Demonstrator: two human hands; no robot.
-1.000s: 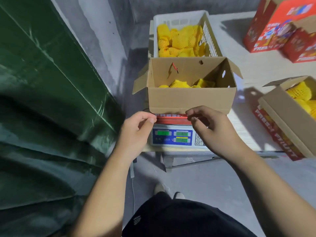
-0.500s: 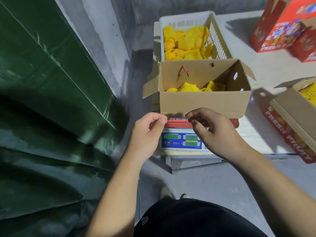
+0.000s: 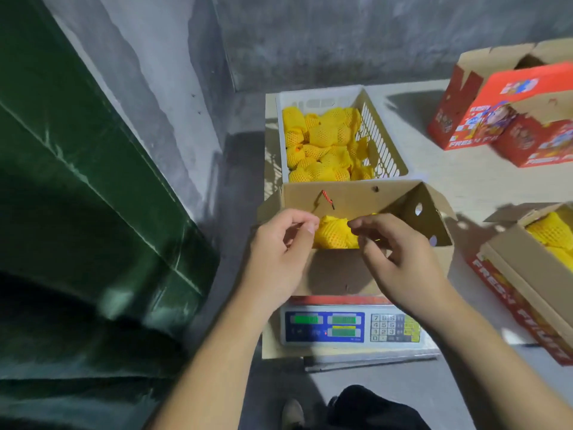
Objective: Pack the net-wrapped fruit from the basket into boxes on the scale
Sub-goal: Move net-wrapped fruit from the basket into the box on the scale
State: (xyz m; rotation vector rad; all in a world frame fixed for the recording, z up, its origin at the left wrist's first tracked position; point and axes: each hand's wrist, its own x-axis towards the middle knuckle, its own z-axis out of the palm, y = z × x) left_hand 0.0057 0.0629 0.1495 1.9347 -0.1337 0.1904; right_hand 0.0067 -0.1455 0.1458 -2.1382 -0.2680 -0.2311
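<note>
Two bare hands hang over the near wall of the open cardboard box (image 3: 341, 271) on the scale (image 3: 350, 327); the left hand (image 3: 279, 256) and right hand (image 3: 400, 259) have fingers loosely curled, gripping nothing. Net-wrapped fruit (image 3: 333, 234) lies inside the box, more heaped in the white basket (image 3: 383, 141) behind it

Green tarp (image 3: 77, 212) hangs at left against a grey concrete wall (image 3: 341, 35); dark shoe (image 3: 293, 414) below
</note>
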